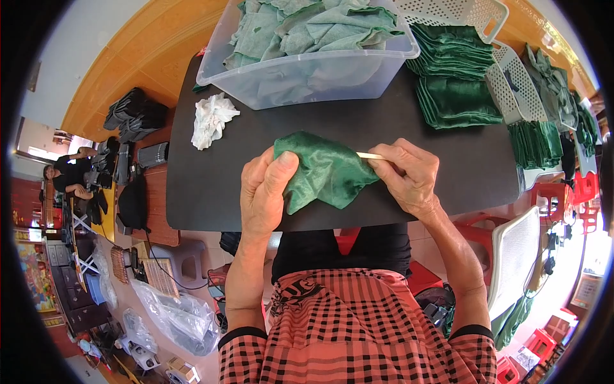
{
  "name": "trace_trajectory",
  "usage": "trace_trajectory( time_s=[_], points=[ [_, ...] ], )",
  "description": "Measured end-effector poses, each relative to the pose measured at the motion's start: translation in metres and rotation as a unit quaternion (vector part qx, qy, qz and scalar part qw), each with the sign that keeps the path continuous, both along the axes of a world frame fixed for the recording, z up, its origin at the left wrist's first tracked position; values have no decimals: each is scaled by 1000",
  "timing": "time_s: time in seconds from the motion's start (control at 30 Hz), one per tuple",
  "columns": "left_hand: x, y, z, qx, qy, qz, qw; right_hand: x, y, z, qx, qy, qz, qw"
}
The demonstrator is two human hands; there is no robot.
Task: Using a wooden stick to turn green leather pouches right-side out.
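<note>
Two hands meet over the near edge of the black table [409,137], and between them we hold one small green satin cloth piece [323,169]. Our left hand [265,192] has its fingers closed on the left side of the piece, thumb on top and pressing the fabric down against the curled fingers. Our right hand [409,176] is pinched shut on a thin pale stick [371,155], whose tip lies against the right edge of the cloth; we cannot tell whether it already goes inside a fold.

To do this well, we judge that we should keep the left grip firm but not bunched, so the satin stays taut toward the stick and does not slide. We work the stick with short, gentle pushes along the seam or corner, since a hard poke could pierce the weave. We hold the piece just above the table, so it has support if it slips.

At the far side stands a clear plastic bin [307,80] full of paler green pieces. To the right lie folded dark green stacks [454,99] beside white perforated baskets [515,86]. A crumpled white rag [211,118] lies on the far left of the table.
</note>
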State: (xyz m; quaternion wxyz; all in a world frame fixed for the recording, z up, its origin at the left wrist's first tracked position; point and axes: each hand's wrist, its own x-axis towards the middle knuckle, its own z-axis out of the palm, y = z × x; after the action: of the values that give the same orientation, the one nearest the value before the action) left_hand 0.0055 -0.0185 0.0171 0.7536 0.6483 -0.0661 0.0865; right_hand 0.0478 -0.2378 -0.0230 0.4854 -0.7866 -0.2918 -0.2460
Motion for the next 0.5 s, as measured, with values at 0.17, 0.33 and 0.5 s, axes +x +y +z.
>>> trace_trajectory(
  time_s=[0.17,0.33,0.5],
  points=[
    [4,3,-1,33,-12,-24,999,-1,0,1,16,3,3,1000],
    [5,3,8,159,-97,-45,981,-2,-3,1,28,61,25,997],
    [6,2,6,211,-119,-64,968,-2,-2,-2,39,80,37,995]
  ],
)
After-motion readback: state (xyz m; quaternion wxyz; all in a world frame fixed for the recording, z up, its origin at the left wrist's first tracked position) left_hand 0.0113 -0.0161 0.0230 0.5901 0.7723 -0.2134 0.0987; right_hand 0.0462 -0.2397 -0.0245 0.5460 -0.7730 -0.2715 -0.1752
